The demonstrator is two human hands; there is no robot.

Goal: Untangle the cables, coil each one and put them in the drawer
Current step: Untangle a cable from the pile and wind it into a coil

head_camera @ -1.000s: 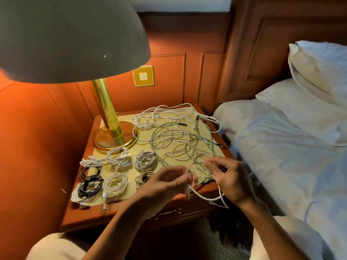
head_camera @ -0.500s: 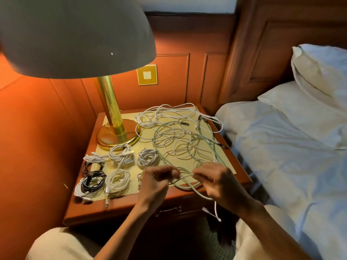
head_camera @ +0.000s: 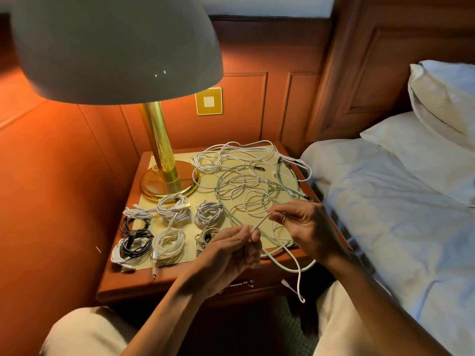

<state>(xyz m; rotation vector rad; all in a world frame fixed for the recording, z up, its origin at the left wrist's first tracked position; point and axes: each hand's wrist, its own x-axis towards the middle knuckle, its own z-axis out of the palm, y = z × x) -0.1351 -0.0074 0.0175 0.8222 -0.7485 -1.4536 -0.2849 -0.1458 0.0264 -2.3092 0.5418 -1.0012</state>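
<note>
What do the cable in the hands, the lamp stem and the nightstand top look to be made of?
White cable, pinched by the left hand and right hand: seemingly matte, possibly braided; too fine to confirm. Lamp stem: polished brass-coloured metal, by its bright reflections. Nightstand: glossy reddish wood or veneer; a pale yellow mat, maybe paper, covers most of it.

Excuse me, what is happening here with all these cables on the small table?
A person is sorting cables on a nightstand beside a lamp. Both hands pinch one white cable: the left hand near one end, the right hand further along, and its loose part hangs over the table's front edge. Several coiled cables lie on the left; a tangled pile remains behind. The drawer is closed.
</note>
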